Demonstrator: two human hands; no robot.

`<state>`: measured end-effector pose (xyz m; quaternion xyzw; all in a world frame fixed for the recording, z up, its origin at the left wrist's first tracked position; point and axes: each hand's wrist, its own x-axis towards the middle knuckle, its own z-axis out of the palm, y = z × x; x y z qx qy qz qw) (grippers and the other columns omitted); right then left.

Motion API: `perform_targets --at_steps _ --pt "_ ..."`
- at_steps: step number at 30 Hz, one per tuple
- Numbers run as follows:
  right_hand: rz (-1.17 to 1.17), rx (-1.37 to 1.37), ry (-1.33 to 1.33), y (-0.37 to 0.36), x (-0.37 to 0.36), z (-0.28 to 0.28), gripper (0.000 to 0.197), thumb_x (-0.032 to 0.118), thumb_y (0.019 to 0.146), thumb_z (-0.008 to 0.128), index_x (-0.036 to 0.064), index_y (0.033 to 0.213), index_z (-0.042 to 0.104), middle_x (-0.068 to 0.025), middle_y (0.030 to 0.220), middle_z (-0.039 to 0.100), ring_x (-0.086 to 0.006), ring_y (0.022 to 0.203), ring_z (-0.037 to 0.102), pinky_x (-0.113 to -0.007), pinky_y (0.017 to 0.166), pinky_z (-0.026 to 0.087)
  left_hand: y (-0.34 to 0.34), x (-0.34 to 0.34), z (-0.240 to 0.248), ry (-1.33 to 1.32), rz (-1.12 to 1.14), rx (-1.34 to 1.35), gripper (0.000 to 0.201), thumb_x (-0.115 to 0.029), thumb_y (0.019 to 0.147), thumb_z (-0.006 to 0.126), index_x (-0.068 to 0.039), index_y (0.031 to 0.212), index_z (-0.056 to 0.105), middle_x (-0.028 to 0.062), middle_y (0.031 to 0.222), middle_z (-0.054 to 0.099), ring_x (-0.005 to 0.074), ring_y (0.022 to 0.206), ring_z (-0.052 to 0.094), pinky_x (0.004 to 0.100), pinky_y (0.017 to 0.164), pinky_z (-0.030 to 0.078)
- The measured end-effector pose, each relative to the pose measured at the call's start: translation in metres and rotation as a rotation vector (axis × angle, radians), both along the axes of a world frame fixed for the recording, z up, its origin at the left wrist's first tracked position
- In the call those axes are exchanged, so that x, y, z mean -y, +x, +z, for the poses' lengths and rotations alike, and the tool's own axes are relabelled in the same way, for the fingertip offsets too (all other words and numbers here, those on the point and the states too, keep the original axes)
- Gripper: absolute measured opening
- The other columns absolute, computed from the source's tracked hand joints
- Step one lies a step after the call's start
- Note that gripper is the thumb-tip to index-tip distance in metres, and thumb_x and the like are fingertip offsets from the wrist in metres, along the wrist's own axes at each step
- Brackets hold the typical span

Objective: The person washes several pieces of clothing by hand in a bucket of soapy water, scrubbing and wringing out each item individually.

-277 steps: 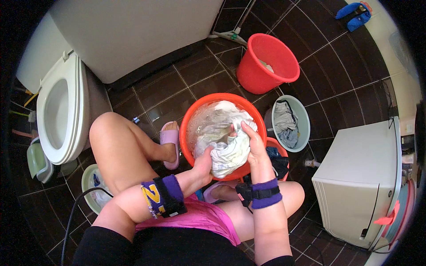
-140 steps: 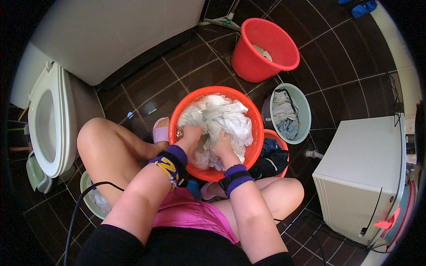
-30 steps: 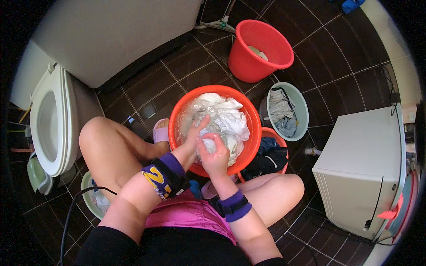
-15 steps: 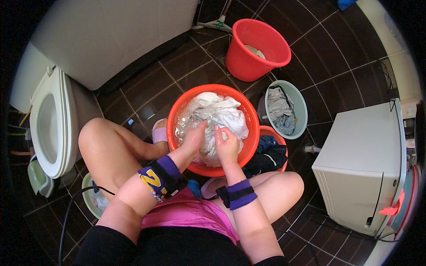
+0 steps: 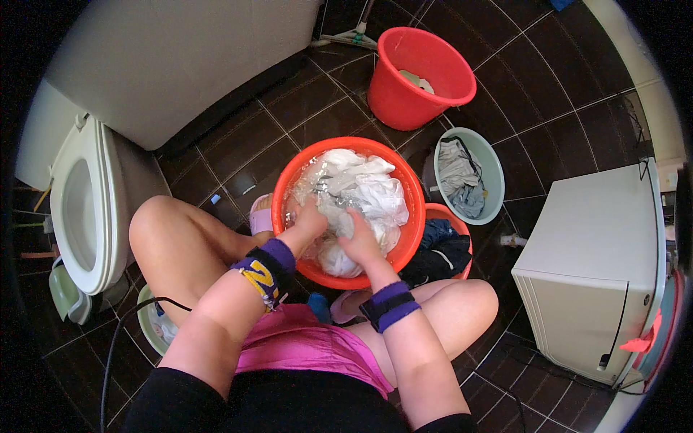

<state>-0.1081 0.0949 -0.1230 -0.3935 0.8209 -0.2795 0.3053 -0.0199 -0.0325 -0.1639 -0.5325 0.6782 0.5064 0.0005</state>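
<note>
Left hand (image 5: 310, 219) and right hand (image 5: 361, 239) touching white cloth (image 5: 379, 191).
Red bucket (image 5: 397, 101) is standing far, pale basin (image 5: 489, 160) right; fingers partly hidden, grip undeterminable.

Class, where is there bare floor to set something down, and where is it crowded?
Bare dark tiles show between the toilet, grey panel and orange basin. Crowded: right of the basin, with a pale tub and dark clothes; inside the basin, left hand and right hand among white cloth.
</note>
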Motion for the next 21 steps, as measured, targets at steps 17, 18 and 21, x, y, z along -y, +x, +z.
perform_targets --at_steps 17,18,21 --pt "-0.060 -0.178 0.321 0.021 0.023 0.011 0.064 0.025 0.077 0.063 0.0077 0.133 0.040 -0.0250 0.117 0.055 -0.0407 0.107 0.054 -0.044 0.091 0.044 0.006 -0.007 0.051 -0.202 -0.194 0.311 0.072 -0.027 0.073 0.067 -0.004 0.135 0.038 0.0351 0.140 0.016 0.0519 0.124 0.031 0.0439 0.104 0.032" --pt "-0.017 -0.189 0.298 0.023 0.022 0.011 0.061 0.024 0.076 0.064 0.0069 0.131 0.044 -0.0247 0.115 0.056 -0.0401 0.107 0.054 -0.044 0.091 0.044 0.011 -0.009 0.046 -0.214 -0.167 0.229 0.073 -0.030 0.074 0.067 -0.005 0.136 0.037 0.0362 0.140 0.011 0.0544 0.125 0.028 0.0451 0.105 0.030" --pt "-0.226 0.027 0.136 0.003 0.020 -0.004 0.052 0.024 0.075 0.066 0.0036 0.122 0.053 -0.0212 0.111 0.060 -0.0360 0.110 0.054 -0.042 0.091 0.044 0.019 -0.012 0.028 -0.117 -0.047 -0.071 0.080 -0.039 0.074 0.067 -0.007 0.139 0.032 0.0378 0.140 0.006 0.0547 0.127 0.022 0.0464 0.107 0.027"
